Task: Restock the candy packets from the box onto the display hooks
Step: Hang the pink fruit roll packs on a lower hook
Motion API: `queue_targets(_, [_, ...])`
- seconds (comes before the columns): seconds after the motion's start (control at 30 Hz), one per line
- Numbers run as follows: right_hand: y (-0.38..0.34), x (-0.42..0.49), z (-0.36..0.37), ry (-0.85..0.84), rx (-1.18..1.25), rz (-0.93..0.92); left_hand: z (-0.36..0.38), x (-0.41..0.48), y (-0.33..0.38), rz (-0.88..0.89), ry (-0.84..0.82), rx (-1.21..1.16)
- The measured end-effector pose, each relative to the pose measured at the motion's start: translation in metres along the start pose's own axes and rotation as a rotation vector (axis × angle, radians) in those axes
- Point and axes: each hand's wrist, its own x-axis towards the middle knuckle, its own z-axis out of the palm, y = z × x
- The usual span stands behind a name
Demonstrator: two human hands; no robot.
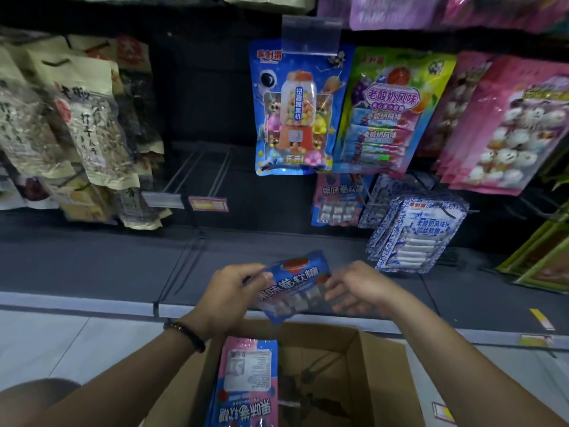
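Shop restock: a person holds a blue candy packet [292, 288] in both hands above an open cardboard box [363, 359], facing a dark display rack. The left hand [229, 295], with a beaded bracelet [184, 332] on its wrist, pinches the packet's left end between thumb and curled fingers. The right hand [360, 288] grips the right edge, its fingers curled under it. The packet is tilted with its printed face up, clear of the box and short of the rack.

Inside the box, against its left wall, spare packets [246, 380] of the same kind lie with a back label showing. Bare wire hooks [200, 171] jut from the panel left of centre, with a red price tag [207, 204] at the tip of one. To their right hangs a gumball packet [295, 109], and beside it a green packet [391, 112] and pink bags [508, 127]. Below these, a hanging packet [337, 198] matching the held one sits on a hook, just beside blue-and-white packets [415, 235]. Brown snack bags [92, 124] crowd the far left.
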Motion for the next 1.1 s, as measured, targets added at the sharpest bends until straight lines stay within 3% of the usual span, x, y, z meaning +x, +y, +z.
queue_targets(0.1, [-0.006,0.0,-0.009,0.123,-0.154,-0.162,0.005,0.012,0.008,-0.145,0.102,-0.168])
queue_targets(0.27, [-0.018,-0.015,-0.015,-0.074,0.046,-0.405,0.021,0.025,0.019,-0.158,0.157,-0.168])
queue_targets(0.37, [-0.018,-0.014,-0.011,0.07,0.041,-0.487,0.034,0.029,0.03,-0.157,0.132,-0.182])
queue_targets(0.53, [-0.008,-0.009,-0.026,0.182,0.115,-0.433,0.041,0.046,0.041,-0.158,0.022,-0.202])
queue_targets(0.77, [-0.004,0.025,-0.077,0.252,0.241,-0.338,0.069,0.11,0.064,-0.159,0.056,-0.178])
queue_targets(1.1, [0.006,0.079,-0.121,0.654,0.275,-0.342,0.128,0.194,0.082,-0.247,0.096,-0.237])
